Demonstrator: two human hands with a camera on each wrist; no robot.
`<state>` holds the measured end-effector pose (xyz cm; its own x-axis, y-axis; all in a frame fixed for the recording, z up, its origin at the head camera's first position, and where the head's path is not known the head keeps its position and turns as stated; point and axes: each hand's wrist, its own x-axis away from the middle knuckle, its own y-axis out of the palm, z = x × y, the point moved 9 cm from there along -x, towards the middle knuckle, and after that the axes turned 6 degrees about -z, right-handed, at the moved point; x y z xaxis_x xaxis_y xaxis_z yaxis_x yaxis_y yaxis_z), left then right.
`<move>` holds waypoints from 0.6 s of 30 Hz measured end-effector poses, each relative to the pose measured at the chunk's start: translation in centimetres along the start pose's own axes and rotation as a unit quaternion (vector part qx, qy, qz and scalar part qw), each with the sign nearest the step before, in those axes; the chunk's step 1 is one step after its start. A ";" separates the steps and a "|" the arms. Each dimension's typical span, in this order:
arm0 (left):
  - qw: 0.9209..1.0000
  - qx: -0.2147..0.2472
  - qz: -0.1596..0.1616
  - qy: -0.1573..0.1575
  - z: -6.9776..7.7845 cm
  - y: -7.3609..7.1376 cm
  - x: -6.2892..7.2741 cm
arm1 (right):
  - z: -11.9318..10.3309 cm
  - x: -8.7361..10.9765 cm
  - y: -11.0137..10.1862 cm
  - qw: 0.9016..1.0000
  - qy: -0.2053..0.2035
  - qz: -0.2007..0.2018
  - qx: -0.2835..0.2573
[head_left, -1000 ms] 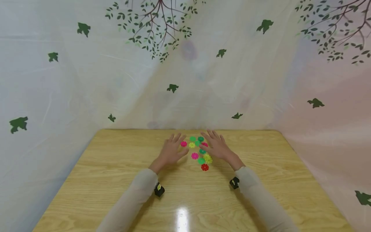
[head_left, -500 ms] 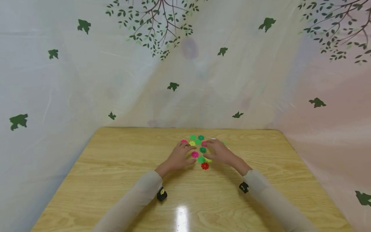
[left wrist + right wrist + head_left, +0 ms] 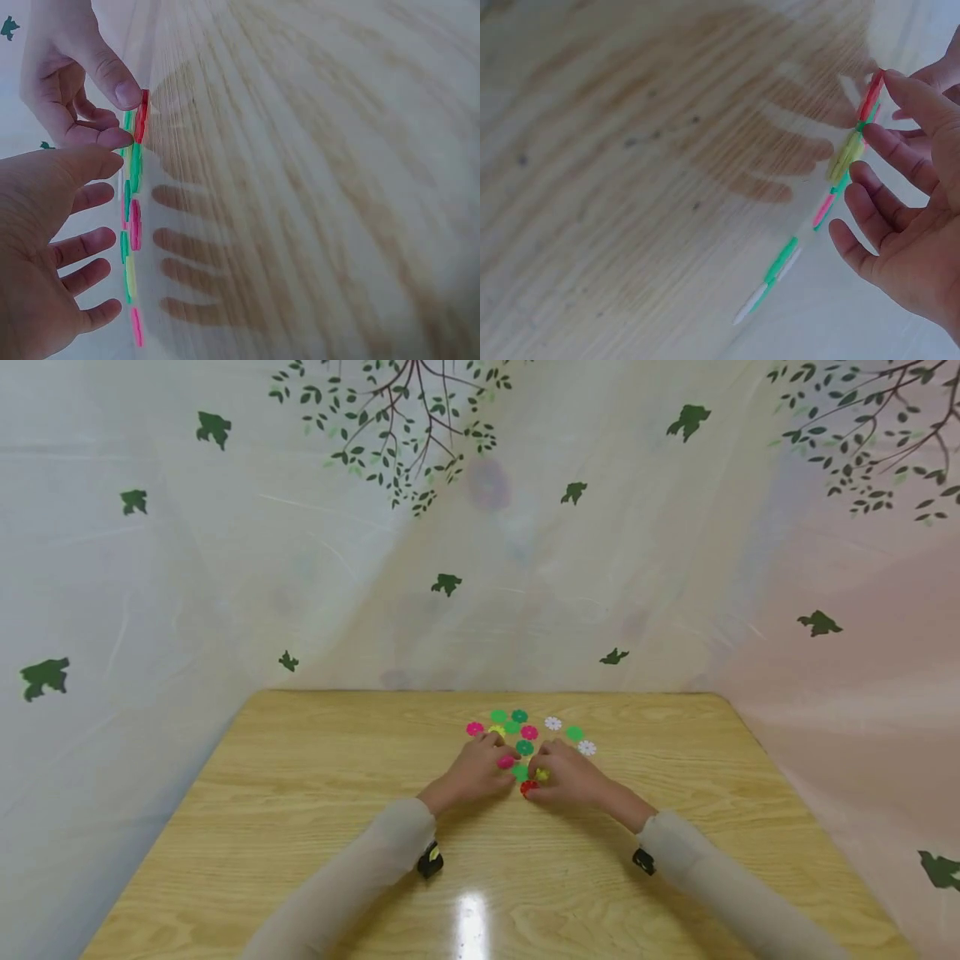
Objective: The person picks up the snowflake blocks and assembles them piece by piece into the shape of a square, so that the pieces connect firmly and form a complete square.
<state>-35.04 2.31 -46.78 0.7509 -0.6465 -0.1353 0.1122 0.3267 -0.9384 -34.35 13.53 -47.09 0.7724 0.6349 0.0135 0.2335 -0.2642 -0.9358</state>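
Several flat, slotted plastic snowflake discs lie on the wooden table. My right hand (image 3: pixel 573 774) pinches the red snowflake disc (image 3: pixel 871 97) at opposite edges with thumb and index finger, while the disc lies flat. Yellow discs (image 3: pixel 846 157) sit under its other fingers. My left hand (image 3: pixel 477 768) hovers low with fingers spread and loosely bent. Close to its thumb and fingers are a pink disc (image 3: pixel 506 762) and a light green disc (image 3: pixel 520 772). In the left wrist view, its fingertips stand just short of the row of discs, holding nothing.
Behind the hands lie a dark green disc (image 3: pixel 519 716), another pink disc (image 3: pixel 475 728) and white discs (image 3: pixel 552 723) to the right. The wooden table (image 3: pixel 337 752) ends at a hanging printed cloth (image 3: pixel 517 610). Each wrist wears a small black camera (image 3: pixel 430 860).
Both hands have come down and nearer to me over the discs. The left has shifted right. My right thumb and index finger have closed on the red disc, uncovering white and green discs behind.
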 end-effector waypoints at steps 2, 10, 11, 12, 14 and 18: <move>1.000 -0.007 0.001 0.005 0.1 0.0 -0.2 | -0.2 0.1 0.0 1.000 -0.005 0.005 0.007; 1.000 -0.017 -0.024 0.000 0.3 0.5 -0.9 | -0.5 -0.1 0.1 1.000 -0.005 -0.002 0.008; 1.000 -0.018 -0.026 0.000 0.3 0.5 -1.0 | -0.4 -0.1 0.1 1.000 -0.001 -0.006 0.002; 0.999 -0.020 -0.029 -0.001 0.3 0.6 -1.0 | -0.3 -0.2 0.2 1.000 0.004 -0.010 -0.004; 0.999 -0.018 -0.029 0.000 0.3 0.7 -1.1 | -0.1 -0.3 0.2 1.000 0.011 -0.015 -0.014; 1.000 -0.009 -0.026 0.002 0.5 0.7 -1.2 | 0.0 -0.6 0.1 0.999 0.004 -0.018 -0.029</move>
<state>-35.56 3.62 -47.13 0.7415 -0.6652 -0.0871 0.1391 0.2793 -0.9501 -34.77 13.09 -47.19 0.7674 0.6392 0.0500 0.2954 -0.2833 -0.9124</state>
